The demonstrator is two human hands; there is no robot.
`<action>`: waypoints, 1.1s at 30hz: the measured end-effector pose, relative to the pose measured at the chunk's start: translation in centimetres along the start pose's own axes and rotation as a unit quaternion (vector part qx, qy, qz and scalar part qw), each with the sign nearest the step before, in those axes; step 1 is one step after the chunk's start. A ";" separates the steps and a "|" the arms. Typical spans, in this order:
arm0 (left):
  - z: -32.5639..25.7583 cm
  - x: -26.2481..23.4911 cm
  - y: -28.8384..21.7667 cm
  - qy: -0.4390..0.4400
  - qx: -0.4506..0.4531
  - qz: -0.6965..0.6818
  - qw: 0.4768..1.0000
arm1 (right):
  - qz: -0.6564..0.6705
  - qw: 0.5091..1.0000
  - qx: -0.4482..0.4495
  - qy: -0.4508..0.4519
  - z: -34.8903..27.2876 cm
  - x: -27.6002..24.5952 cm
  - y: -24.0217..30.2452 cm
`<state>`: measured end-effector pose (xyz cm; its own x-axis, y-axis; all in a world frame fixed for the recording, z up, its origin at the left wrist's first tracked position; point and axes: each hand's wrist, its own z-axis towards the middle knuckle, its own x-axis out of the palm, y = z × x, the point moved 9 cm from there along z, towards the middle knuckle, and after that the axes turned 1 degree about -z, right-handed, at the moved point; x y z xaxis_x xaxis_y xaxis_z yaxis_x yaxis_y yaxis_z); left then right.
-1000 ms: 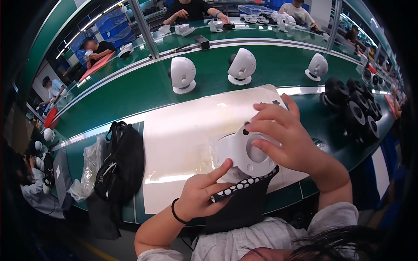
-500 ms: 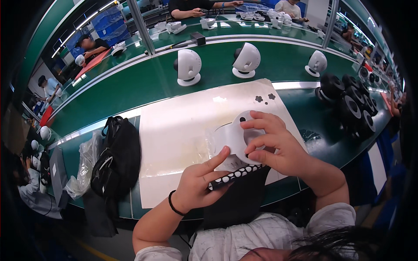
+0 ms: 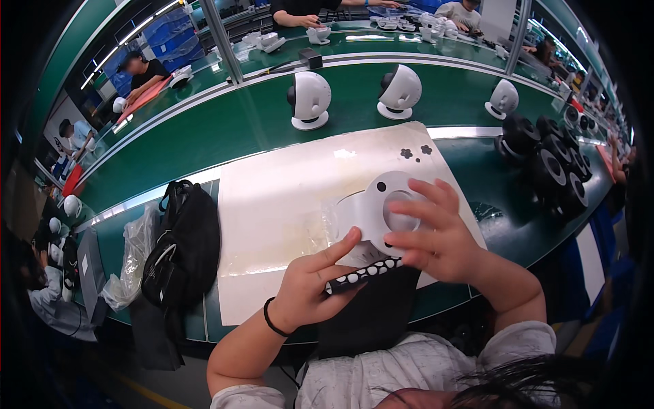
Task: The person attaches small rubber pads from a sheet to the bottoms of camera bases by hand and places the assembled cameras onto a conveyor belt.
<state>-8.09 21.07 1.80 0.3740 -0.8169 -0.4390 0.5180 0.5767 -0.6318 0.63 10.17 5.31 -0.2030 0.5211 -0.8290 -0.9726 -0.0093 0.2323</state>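
A white rounded housing (image 3: 351, 213) with a flat ring-shaped base (image 3: 377, 204) lies on the pale work mat in front of me. One round black pad (image 3: 381, 186) sits at the base's upper edge, and another (image 3: 388, 243) shows at its lower edge. My left hand (image 3: 317, 286) grips a dark sheet with white round dots (image 3: 368, 274), just below the housing. Its thumb points up at the housing; whether it touches is unclear. My right hand (image 3: 439, 235) hovers over the right side of the base, fingers spread, with nothing visible in them.
The pale mat (image 3: 266, 204) covers the bench. To its left lie a black bag (image 3: 184, 238) and clear plastic bags (image 3: 133, 259). Several white devices, including one (image 3: 310, 101), stand on the green strip beyond. Black round parts (image 3: 548, 167) are piled at right. Co-workers sit across.
My right hand has drawn back to the right, its fingers lifting from the base and spreading. Two white devices on the green strip have shifted right. My left hand stays put.
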 end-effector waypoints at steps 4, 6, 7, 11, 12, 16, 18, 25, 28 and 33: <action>0.0 0.0 0.0 0.004 -0.009 -0.011 1.000 | -0.156 0.986 -0.041 -0.042 -1.1 -0.3 2.0; -0.1 0.2 0.3 0.019 -0.029 -0.024 0.999 | -0.102 0.990 -0.034 -0.093 -1.4 -0.8 2.5; -0.1 0.2 0.3 0.020 -0.028 -0.023 0.999 | -0.044 0.988 -0.031 -0.142 -1.7 -1.4 2.5; -0.3 0.4 0.5 0.020 -0.035 -0.027 0.999 | -0.053 0.984 -0.048 -0.165 -2.2 -0.7 3.0; -0.4 0.4 0.6 0.018 -0.040 -0.030 0.999 | -0.096 0.973 -0.085 -0.191 -2.8 -0.6 3.8; -0.4 0.4 0.7 0.015 -0.065 -0.053 0.996 | -0.106 0.961 -0.133 -0.218 -4.1 -0.6 4.5; -0.6 0.6 1.2 0.028 -0.091 -0.056 0.994 | -0.017 0.977 -0.063 -0.204 -4.2 -1.4 2.5; -0.2 0.4 1.0 0.020 -0.086 -0.048 0.995 | 0.322 0.914 0.199 -0.145 -4.5 0.6 -5.3; -0.1 0.4 0.9 0.015 -0.071 -0.039 0.997 | 0.176 0.961 0.160 -0.141 -4.2 -0.4 -4.3; 0.1 0.7 0.8 0.022 -0.071 -0.038 0.996 | -0.126 0.977 0.048 -0.167 -5.1 -2.1 -0.9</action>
<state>-7.30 20.94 1.02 0.3017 -0.8599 -0.4117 0.4276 0.5080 -0.7477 1.34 4.75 4.24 0.1062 0.7459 -0.6575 -0.9685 0.2273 0.1015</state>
